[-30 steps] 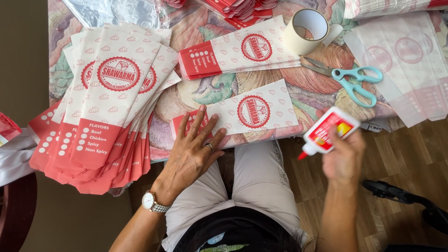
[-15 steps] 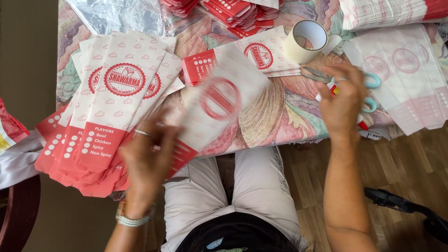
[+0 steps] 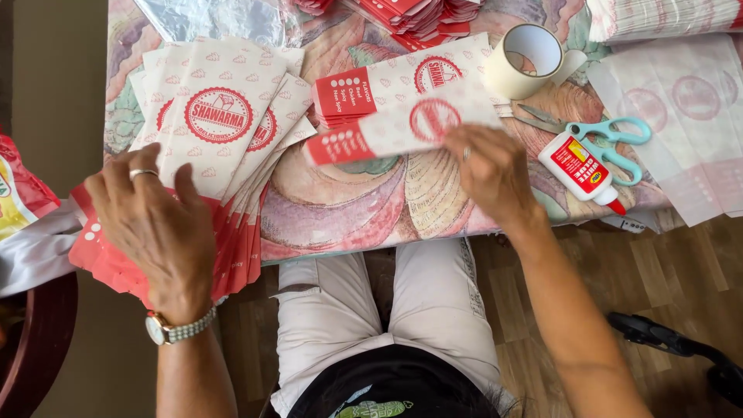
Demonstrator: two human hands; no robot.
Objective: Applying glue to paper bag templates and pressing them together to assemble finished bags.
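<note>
We look down at a table (image 3: pixel 325 224) covered in a swirled, colourful cloth. Our right hand (image 3: pixel 491 174) pinches the right end of a long paper sleeve (image 3: pixel 402 128), white with a red circular seal and a red band. Its long axis runs left to right, tilted slightly, red end pointing toward the table's left edge. It hovers blurred near the table's middle, over a stack of matching sleeves (image 3: pixel 395 81). Our left hand (image 3: pixel 151 220), fingers loosely spread, presses flat on a fanned pile of red-and-white sleeves (image 3: pixel 213 124) at the left edge. Near the right edge lie a white glue bottle (image 3: pixel 580 170) with a red label, teal scissors (image 3: pixel 600 135) and a tape roll (image 3: pixel 526 58).
</note>
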